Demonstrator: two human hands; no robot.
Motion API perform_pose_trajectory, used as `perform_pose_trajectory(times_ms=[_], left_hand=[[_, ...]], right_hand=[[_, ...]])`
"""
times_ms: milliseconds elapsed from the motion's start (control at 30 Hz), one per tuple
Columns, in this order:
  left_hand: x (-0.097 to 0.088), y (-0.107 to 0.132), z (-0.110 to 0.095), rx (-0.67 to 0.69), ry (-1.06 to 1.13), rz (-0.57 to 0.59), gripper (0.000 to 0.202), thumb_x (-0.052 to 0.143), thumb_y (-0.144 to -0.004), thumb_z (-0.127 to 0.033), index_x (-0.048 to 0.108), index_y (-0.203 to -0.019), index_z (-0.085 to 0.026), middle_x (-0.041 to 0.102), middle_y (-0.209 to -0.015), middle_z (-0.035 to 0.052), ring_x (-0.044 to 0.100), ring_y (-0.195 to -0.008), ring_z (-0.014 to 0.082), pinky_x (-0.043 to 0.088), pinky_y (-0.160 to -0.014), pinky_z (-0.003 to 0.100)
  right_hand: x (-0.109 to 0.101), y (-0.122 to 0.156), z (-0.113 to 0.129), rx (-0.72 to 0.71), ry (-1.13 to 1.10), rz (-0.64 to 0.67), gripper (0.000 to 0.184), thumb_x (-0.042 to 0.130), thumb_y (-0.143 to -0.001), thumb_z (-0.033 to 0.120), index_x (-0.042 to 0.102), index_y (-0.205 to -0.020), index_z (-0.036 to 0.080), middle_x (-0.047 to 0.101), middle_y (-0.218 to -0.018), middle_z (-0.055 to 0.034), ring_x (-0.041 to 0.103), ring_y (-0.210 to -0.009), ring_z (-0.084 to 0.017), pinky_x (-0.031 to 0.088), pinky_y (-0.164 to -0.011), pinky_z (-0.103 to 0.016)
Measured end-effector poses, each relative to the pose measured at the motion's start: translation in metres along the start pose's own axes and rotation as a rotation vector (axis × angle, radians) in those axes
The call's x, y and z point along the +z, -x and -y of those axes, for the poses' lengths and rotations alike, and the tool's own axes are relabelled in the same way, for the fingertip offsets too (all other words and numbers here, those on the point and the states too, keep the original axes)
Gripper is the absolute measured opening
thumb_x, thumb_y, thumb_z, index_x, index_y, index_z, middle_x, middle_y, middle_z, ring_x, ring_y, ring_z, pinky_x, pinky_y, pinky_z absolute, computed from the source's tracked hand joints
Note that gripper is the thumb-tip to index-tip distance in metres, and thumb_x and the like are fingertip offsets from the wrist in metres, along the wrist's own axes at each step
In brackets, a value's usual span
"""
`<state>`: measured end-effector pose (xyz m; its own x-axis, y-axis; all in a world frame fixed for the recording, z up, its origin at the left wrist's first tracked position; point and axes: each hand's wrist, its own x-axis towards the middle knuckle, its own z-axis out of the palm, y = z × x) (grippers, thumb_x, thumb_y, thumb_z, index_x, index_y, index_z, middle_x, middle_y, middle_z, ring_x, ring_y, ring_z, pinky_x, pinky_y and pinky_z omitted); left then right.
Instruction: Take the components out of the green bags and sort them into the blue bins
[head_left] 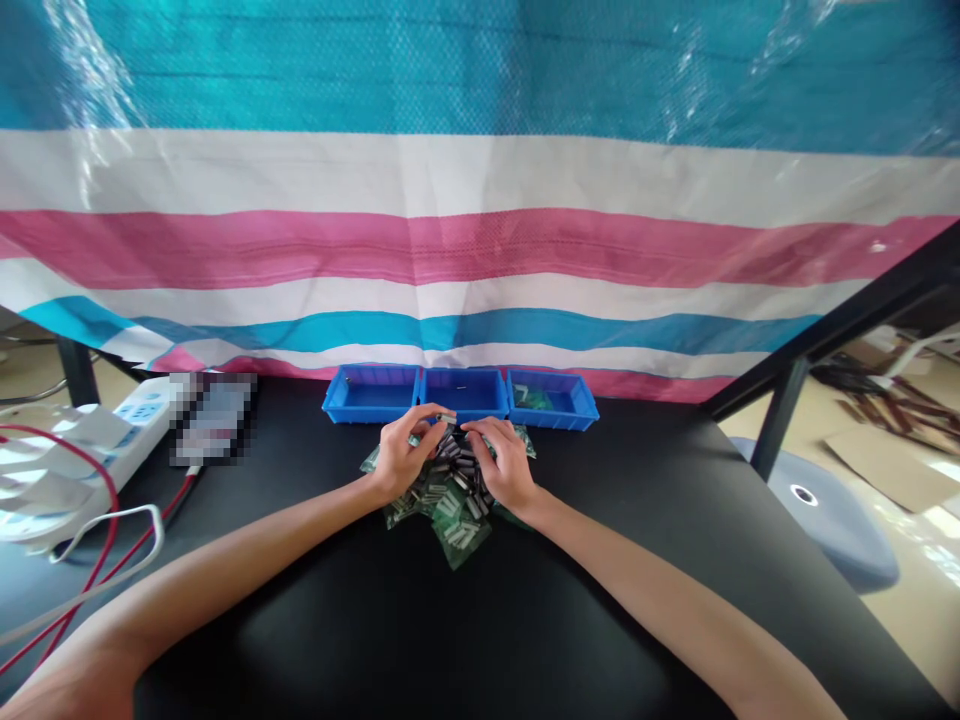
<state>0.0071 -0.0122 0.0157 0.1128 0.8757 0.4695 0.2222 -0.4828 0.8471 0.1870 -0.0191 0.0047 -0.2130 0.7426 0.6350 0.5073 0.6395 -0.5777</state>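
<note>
My left hand (pixel 405 455) pinches a small metallic cylinder (pixel 447 418) between thumb and fingers, above a heap of similar grey cylinders (pixel 459 458). Close to it on the right is my right hand (pixel 506 465), fingers bent and thumb apart, with nothing visible in it. Below and between the hands lie several small green-tinted clear bags (pixel 459 532) with cylinders inside. Both palms hide part of the heap.
Three blue bins (pixel 375 390) stand in a row behind the heap; the right bin (pixel 551 398) holds green plastic bags. A white power strip (pixel 90 460), red and white cables (pixel 161 530) and a blurred device (pixel 214 418) lie left. A striped sheet (pixel 480 240) hangs behind the black table (pixel 637 520).
</note>
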Motion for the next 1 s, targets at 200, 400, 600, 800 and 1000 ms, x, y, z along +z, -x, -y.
perform_pose_trajectory(times_ms=[200,400,600,800,1000], left_hand=[[-0.01,-0.03,-0.017,-0.009,0.189,-0.148,0.024,0.061,-0.088,-0.035,0.06,-0.104,-0.017,0.07,-0.097,0.0073,0.049,-0.042,0.0028,0.04,-0.04,0.018],[-0.076,-0.084,-0.03,-0.045,-0.141,0.01,0.029,0.067,-0.08,-0.037,0.068,-0.096,-0.014,0.071,-0.082,0.0058,0.054,-0.046,0.0072,0.04,-0.043,0.02],[-0.133,-0.111,0.001,-0.078,-0.741,0.23,0.015,0.07,-0.072,-0.034,0.073,-0.078,-0.02,0.069,-0.062,0.0005,0.06,-0.054,0.0157,0.038,-0.056,0.023],[-0.147,-0.113,0.034,-0.044,-1.021,0.416,0.015,0.065,-0.072,-0.032,0.072,-0.078,-0.021,0.073,-0.079,0.0035,0.063,-0.068,0.0206,0.039,-0.062,0.025],[-0.145,-0.113,0.036,-0.133,-1.267,0.53,0.023,0.054,-0.078,-0.03,0.069,-0.093,-0.023,0.072,-0.096,0.005,0.065,-0.089,0.0254,0.044,-0.072,0.028]], right_hand=[[0.0,0.0,0.0,-0.004,-0.005,0.02,0.021,0.043,-0.098,0.022,0.064,-0.101,0.021,0.069,-0.091,-0.0054,0.063,-0.087,-0.02,0.045,-0.08,-0.035],[0.001,0.0,0.0,-0.011,-0.004,0.022,0.022,0.042,-0.098,0.022,0.063,-0.101,0.021,0.068,-0.088,-0.0048,0.063,-0.085,-0.019,0.043,-0.08,-0.035],[0.001,0.0,-0.001,-0.022,-0.008,0.02,0.021,0.043,-0.097,0.021,0.063,-0.101,0.021,0.068,-0.093,-0.0051,0.063,-0.089,-0.019,0.042,-0.083,-0.035],[0.001,0.0,0.0,-0.031,-0.016,0.027,0.021,0.043,-0.097,0.019,0.063,-0.1,0.02,0.068,-0.092,-0.0055,0.063,-0.088,-0.019,0.042,-0.082,-0.034],[0.001,0.0,0.0,-0.037,-0.018,0.028,0.021,0.042,-0.097,0.02,0.063,-0.099,0.02,0.068,-0.092,-0.0062,0.063,-0.087,-0.02,0.042,-0.081,-0.035]])
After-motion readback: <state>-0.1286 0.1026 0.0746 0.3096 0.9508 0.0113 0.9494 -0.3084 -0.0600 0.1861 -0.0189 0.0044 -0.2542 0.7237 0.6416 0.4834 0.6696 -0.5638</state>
